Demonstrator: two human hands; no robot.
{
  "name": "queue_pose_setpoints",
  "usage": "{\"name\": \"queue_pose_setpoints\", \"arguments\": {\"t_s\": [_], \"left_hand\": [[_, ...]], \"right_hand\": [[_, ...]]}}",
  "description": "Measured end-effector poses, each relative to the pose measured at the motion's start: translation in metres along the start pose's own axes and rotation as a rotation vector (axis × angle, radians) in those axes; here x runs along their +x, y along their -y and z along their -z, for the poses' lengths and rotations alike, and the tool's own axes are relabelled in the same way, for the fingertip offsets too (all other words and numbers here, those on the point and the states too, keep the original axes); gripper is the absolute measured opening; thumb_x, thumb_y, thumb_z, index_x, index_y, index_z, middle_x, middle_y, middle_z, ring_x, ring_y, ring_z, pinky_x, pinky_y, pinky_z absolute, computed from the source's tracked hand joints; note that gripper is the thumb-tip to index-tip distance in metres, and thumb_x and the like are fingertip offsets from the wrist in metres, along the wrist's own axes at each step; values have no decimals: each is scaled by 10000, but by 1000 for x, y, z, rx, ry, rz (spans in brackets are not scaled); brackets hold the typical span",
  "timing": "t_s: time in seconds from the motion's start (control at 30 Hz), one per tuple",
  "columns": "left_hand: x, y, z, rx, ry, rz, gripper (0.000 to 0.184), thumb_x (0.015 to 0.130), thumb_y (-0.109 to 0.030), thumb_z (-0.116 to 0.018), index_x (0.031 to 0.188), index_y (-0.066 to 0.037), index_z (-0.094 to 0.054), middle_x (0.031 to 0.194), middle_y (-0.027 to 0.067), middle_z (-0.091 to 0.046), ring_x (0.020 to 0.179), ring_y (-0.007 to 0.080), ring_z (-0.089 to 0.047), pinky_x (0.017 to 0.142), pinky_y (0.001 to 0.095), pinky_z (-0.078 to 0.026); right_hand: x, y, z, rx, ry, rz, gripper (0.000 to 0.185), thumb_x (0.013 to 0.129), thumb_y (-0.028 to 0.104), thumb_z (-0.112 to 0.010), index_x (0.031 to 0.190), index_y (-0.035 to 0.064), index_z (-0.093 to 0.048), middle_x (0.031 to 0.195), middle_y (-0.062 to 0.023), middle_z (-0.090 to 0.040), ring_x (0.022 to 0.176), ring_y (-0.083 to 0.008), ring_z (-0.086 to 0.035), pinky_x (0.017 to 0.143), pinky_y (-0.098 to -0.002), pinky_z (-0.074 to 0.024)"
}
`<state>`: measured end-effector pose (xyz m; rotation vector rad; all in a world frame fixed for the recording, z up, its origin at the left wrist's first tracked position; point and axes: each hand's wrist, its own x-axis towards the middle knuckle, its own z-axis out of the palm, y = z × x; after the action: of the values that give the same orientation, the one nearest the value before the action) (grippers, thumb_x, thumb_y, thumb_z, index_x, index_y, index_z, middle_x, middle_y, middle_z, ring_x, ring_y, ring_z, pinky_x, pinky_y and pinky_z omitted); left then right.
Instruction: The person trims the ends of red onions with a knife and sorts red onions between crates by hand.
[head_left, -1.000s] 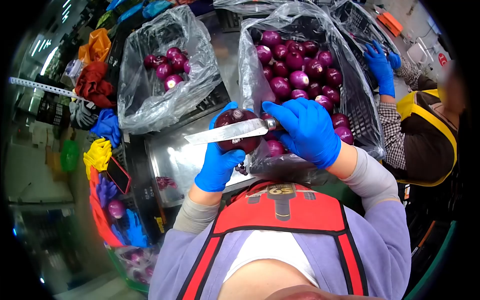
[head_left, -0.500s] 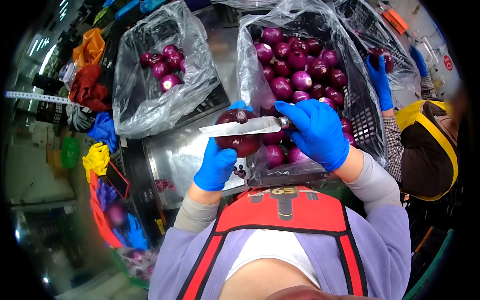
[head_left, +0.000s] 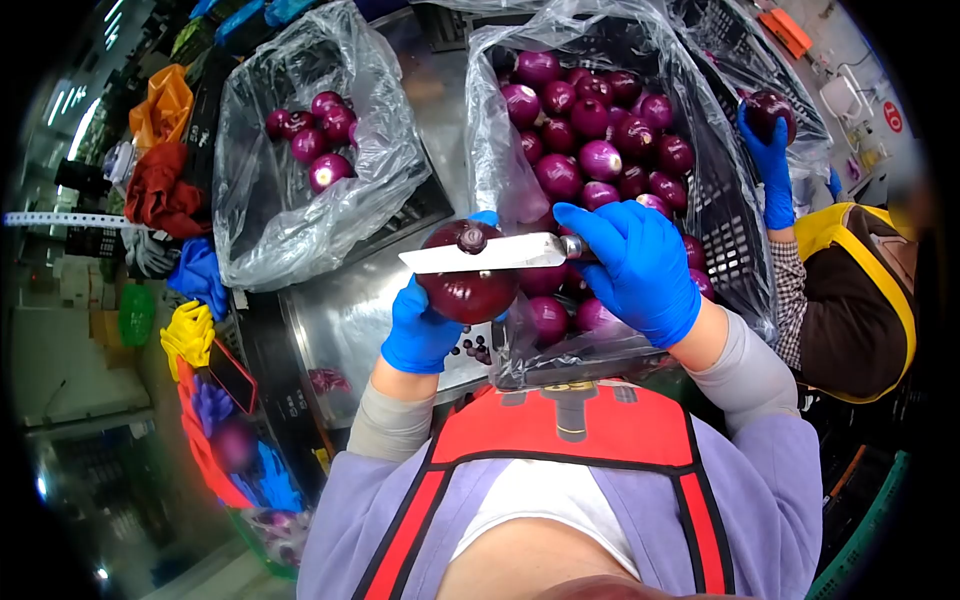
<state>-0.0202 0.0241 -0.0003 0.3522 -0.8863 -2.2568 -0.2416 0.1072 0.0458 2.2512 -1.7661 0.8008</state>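
Knife blade (head_left: 490,254) – bare metal, v. smooth, bright sheen! Onion (head_left: 465,298) skin's high gloss. Blue gloves (head_left: 645,270) look like smooth rubber w/ satin finish. Liner bag (head_left: 290,240): clear plastic, crinkled & shiny; crate (head_left: 735,240), black plastic mesh. Table (head_left: 350,325) – shiny grey metal. Sleeve cover (head_left: 745,365): matt cloth.

Counts: left hand (head_left: 415,325), 1 red onion (head_left: 465,298); right hand (head_left: 640,270), 1 knife (head_left: 490,254). Crate onions: 6+ in left crate (head_left: 430,206), 20+ in right crate (head_left: 735,245), overlap blocks exact count. Co-worker's hand (head_left: 770,178): 1 onion (head_left: 770,116). Phone (head_left: 232,377): 1.
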Motion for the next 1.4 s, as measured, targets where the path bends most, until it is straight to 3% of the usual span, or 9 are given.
{"name": "queue_pose_setpoints", "arguments": {"t_s": [0.2, 0.33, 0.4, 0.83, 0.93, 1.0, 1.13, 1.27, 1.4], "left_hand": [[10, 3, -1, -44, 175, 34, 942, 732, -636, -630, 1379, -6, -361, 1433, 160, -354, 1320, 307, -370, 1101, 438, -308], [10, 3, -3, -6, 133, 27, 960, 725, -665, -625, 1379, -11, -366, 1445, 146, -344, 1322, 303, -370, 1088, 431, -330], [9, 3, -8, 201, 82, -2, 1024, 729, -740, -542, 1404, -7, -306, 1445, 237, -309, 1320, 367, -356, 1092, 487, -309], [15, 14, 2, 4, 67, 53, 975, 717, -754, -548, 1347, -28, -389, 1384, 207, -393, 1282, 348, -404, 1080, 479, -331], [15, 15, 4, 109, 187, -14, 982, 708, -758, -555, 1355, -43, -373, 1389, 214, -381, 1285, 349, -400, 1084, 478, -325], [13, 14, 3, 96, 127, 66, 932, 739, -704, -576, 1356, -33, -383, 1381, 141, -417, 1270, 313, -428, 1086, 444, -340], [16, 14, 10, -127, 196, 102, 941, 732, -716, -564, 1338, -17, -390, 1343, 183, -440, 1240, 324, -453, 1064, 448, -367], [16, 15, 13, -45, 136, 106, 942, 721, -738, -552, 1314, -19, -419, 1330, 186, -449, 1218, 323, -468, 1051, 448, -375], [26, 14, 20, -264, 320, 116, 991, 692, -765, -554, 1300, 7, -428, 1322, 195, -453, 1206, 327, -475, 1043, 441, -380]], "right_hand": [[8, 6, -5, 53, -71, 49, 469, 653, 95, -691, 1110, 105, -588, 799, -56, -551, 700, -237, -550, 596, -358, -440], [4, 2, -4, 30, -74, 32, 469, 649, 92, -687, 1109, 104, -594, 798, -54, -551, 699, -235, -550, 593, -357, -438], [3, 0, 1, 32, -20, 3, 467, 649, 88, -681, 1108, 106, -597, 797, -52, -551, 699, -232, -550, 596, -355, -439], [1, 1, -7, 33, -71, 1, 459, 653, 79, -677, 1105, 109, -604, 795, -44, -565, 684, -228, -551, 579, -351, -437], [-1, 0, -6, 39, -69, -10, 457, 657, 77, -673, 1107, 113, -605, 791, -39, -562, 676, -221, -546, 575, -349, -434], [-1, 0, -7, 24, -85, 19, 450, 662, 81, -669, 1107, 115, -607, 787, -36, -557, 667, -219, -538, 573, -346, -431], [4, 4, -13, 37, -119, 19, 445, 668, 84, -664, 1108, 117, -607, 783, -38, -554, 663, -223, -533, 575, -345, -430], [4, 7, -10, 22, -104, 17, 438, 669, 82, -657, 1103, 119, -612, 783, -37, -553, 673, -221, -532, 578, -343, -429], [-2, 0, -11, 2, -97, 15, 456, 664, 74, -650, 1116, 120, -613, 778, -36, -548, 676, -221, -531, 574, -344, -426]]}}
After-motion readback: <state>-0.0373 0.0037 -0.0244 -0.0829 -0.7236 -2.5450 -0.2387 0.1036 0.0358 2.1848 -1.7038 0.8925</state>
